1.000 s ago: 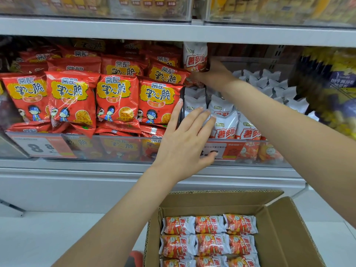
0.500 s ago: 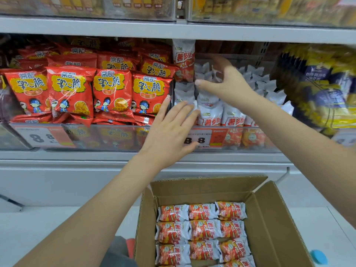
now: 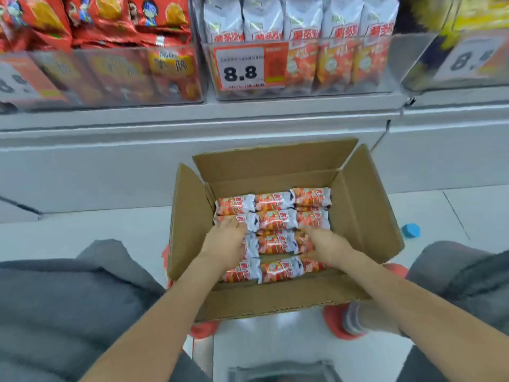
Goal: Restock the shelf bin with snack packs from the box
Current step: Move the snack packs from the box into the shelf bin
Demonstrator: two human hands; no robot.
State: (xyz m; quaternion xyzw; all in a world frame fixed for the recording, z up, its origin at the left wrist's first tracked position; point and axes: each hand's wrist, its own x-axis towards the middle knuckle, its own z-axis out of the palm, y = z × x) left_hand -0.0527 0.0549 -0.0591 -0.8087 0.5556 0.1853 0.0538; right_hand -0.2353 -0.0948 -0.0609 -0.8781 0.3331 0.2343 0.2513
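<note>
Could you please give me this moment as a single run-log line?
phase: reaching into box | left hand: on snack packs, left column | right hand: on right column | lifted: nothing yet

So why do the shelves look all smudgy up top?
Head view: the camera is moving, so the red bags and side price tags smear; the middle price tag and box stay fairly sharp; the wide lens bends the shelf edge.

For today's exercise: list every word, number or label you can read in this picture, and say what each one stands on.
"8.8": price tag on the clear shelf bin.
"8.", cut off: blurred tag on the right.
"8", partly visible: tag on the left.
Print on the shelved bags and on the snack packs in the box: too blurred.
</note>
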